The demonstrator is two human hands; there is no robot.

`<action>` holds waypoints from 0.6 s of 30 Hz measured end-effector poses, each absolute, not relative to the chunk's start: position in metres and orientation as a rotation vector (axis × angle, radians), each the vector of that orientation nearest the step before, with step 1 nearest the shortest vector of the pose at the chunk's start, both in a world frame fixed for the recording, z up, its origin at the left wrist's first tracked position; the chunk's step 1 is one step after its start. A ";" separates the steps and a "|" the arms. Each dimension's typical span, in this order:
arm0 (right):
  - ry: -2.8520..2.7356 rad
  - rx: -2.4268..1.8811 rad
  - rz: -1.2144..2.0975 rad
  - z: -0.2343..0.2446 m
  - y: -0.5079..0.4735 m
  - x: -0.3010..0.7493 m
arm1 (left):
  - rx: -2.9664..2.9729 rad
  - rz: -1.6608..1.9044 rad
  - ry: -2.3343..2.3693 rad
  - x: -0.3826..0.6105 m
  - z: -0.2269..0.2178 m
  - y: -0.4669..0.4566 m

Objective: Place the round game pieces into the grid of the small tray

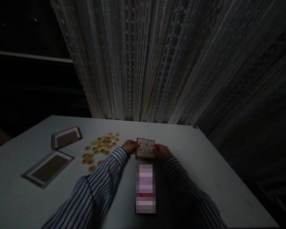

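Note:
A small square box (146,152) with a brown edge and dark lettering on its pale top lies between my hands. My left hand (130,146) grips its left side, with the thumb over the top edge. On the opposite side my right hand (163,152) holds it in the same way. Several round wooden Chinese chess pieces (104,142), some with red and some with dark characters, are spread to the left of the box. The undersides of both hands are hidden.
Two open shallow trays or box halves stand at the left: one with a brown rim (52,141) and a paler one (35,183). A blurred-out pinkish phone-shaped thing (146,189) lies between my forearms. Behind the white table (205,178) hangs a striped curtain (143,63).

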State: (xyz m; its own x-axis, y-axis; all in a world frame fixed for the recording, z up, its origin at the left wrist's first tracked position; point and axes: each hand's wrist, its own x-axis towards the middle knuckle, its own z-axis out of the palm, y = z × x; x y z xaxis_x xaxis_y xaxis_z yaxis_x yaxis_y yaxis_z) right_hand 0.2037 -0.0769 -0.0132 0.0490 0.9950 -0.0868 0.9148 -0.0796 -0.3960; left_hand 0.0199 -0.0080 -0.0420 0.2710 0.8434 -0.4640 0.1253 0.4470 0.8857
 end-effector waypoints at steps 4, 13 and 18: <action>-1.883 -2.069 0.543 -0.014 -0.077 0.205 | 0.968 0.676 1.187 0.020 -0.040 -0.011; -1.596 -1.907 0.715 -0.019 -0.075 0.206 | 0.890 0.730 1.125 0.014 -0.031 -0.016; -1.313 -1.687 0.953 -0.030 -0.065 0.210 | 0.848 0.745 1.083 0.010 -0.025 -0.017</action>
State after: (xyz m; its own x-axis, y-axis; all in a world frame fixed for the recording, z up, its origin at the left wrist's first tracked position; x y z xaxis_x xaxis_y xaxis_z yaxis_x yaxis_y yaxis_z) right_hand 0.2096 -0.0655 -0.0299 0.1850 0.9781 -0.0953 0.3933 -0.1626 -0.9049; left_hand 0.0098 -0.0165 -0.0247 0.2983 0.8492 -0.4358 -0.1029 0.4825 0.8698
